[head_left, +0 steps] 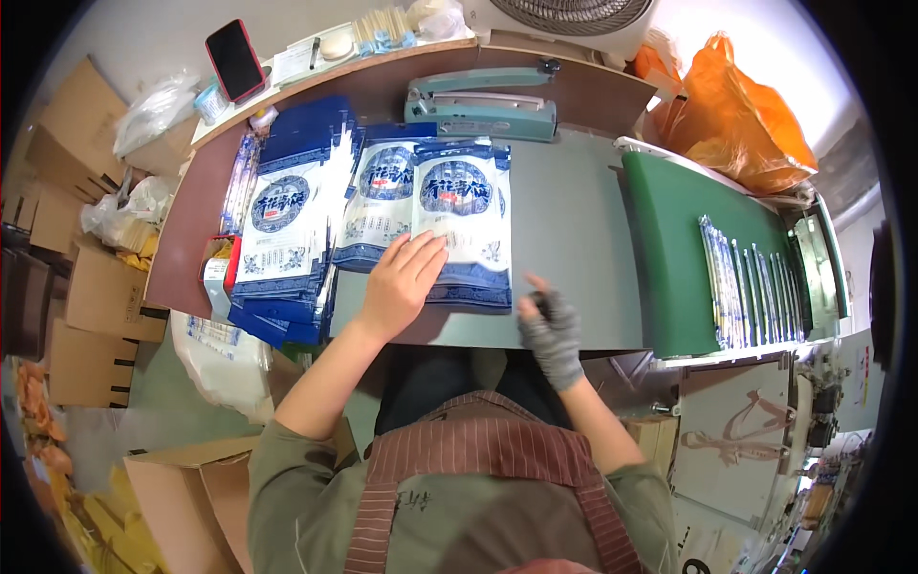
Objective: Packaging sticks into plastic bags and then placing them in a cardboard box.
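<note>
My bare left hand (400, 284) lies with fingers stretched flat across the lower left part of a blue-and-white printed pouch (467, 244). That pouch partly overlaps a similar pouch (375, 215) to its left. Apart from the pouch's right edge, near the front of the grey table (583, 239), is my right hand (552, 330) in a grey fingerless glove. It is smeared by motion; one fingertip points up and left, and the other fingers are unclear. A thick fanned stack of the same pouches (277, 220) rests further left.
A teal hand sealer (483, 107) stands at the back. On the right, a green conveyor belt (660, 258) carries a row of several slim packets (751, 287). A red-framed phone (235, 61) stands on the back-left shelf. An orange plastic bag (736, 115) sits at back right; cardboard boxes (115, 292) are left.
</note>
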A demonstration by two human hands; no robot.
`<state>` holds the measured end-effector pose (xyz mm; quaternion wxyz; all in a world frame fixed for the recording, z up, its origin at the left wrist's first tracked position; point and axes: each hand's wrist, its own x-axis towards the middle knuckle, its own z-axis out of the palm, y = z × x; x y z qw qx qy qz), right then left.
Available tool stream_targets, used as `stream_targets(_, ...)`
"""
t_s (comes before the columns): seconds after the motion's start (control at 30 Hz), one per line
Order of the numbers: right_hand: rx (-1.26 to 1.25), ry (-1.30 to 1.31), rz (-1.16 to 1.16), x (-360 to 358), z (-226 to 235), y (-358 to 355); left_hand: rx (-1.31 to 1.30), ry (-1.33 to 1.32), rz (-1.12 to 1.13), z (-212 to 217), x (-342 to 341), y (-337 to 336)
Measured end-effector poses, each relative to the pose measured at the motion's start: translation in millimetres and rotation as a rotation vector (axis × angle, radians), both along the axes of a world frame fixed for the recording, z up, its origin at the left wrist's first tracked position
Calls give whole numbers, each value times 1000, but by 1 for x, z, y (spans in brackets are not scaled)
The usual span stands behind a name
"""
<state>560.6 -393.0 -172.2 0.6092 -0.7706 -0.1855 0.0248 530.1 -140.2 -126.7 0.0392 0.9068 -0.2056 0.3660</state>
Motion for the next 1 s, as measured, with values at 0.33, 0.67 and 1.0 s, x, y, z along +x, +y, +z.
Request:
stream_targets(0.33, 947, 1229, 599, 10, 32, -5, 61, -17, -66, 126, -28, -61)
stream_targets(0.67, 868, 698, 520, 117, 121, 35, 77, -317, -173, 161, 33, -62)
stream_targets(1.0, 353, 489, -104, 123, -21, 43, -162, 393, -122, -27, -9, -11)
